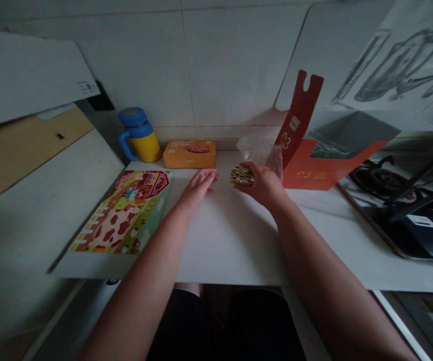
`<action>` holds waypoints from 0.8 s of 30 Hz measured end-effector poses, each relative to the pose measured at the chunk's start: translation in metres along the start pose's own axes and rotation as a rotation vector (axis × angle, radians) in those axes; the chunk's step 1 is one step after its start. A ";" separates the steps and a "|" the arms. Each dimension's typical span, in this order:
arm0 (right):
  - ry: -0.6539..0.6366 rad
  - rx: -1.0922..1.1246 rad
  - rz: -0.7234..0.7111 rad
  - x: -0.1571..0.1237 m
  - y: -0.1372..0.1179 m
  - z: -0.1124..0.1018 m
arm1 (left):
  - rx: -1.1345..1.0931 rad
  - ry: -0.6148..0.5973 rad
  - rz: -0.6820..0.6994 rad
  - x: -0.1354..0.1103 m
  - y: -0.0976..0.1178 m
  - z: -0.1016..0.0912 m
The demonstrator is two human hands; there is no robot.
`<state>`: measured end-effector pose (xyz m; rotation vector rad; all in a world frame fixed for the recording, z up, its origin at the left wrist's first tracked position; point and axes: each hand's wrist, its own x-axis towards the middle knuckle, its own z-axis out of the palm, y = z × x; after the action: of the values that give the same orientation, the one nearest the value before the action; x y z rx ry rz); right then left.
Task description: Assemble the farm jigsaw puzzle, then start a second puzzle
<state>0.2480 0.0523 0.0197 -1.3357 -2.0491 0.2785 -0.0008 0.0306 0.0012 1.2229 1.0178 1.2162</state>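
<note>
Near the back of the white bench (pixel 239 240), just in front of a crumpled clear plastic bag (pixel 256 148), the right hand (pixel 265 186) grips a small stack of tan flat pieces (pixel 241 176). Thumb and fingers are closed around the stack, which sits just above the surface. What the pieces are is too blurred to tell. The left hand (pixel 197 188) lies just beside it, flat and spread, palm down, holding nothing. Whether its fingers touch the bench or hover over it I cannot tell.

I judge the work to be at its start. The stack is in hand and outside the bag, but it is bundled as one. No single piece lies spread on the bench, and none sits on the colourful farm-picture board (pixel 124 213), which lies flat to the left, near the left forearm. All the laying-out looks left to do.

Behind the left hand an orange rectangular cardboard box (pixel 189 153) rests against the tiled wall. Left of the box stands a yellow mug with a blue lid and handle (pixel 140 134). A red-orange card folder printed "03" (pixel 306 170) stands open just right of the bag, and beyond it lies a black gas hob (pixel 389 185).

The bag and the folder crowd the right hand from behind and from the right. Nothing lies between the two hands.
</note>
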 end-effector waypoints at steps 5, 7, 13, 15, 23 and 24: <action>0.141 0.077 -0.037 -0.001 0.000 0.003 | 0.002 0.053 -0.022 0.000 -0.001 0.002; 0.043 0.272 -0.055 -0.005 -0.011 0.006 | -0.009 -0.014 0.005 -0.001 -0.001 0.004; -0.159 0.788 0.053 -0.011 -0.037 0.020 | -0.140 -0.333 0.130 -0.004 -0.004 0.010; -0.167 0.863 0.125 -0.010 -0.039 0.024 | -0.094 -0.296 0.147 -0.005 -0.006 0.013; -0.156 0.691 0.154 -0.011 -0.032 0.039 | -0.185 -0.245 0.010 -0.011 -0.003 0.017; -0.145 0.659 0.168 -0.011 -0.031 0.040 | -0.219 -0.249 -0.027 -0.012 -0.002 0.017</action>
<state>0.2025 0.0354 0.0008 -1.0809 -1.7217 1.0494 0.0151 0.0172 0.0001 1.1499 0.6971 1.0917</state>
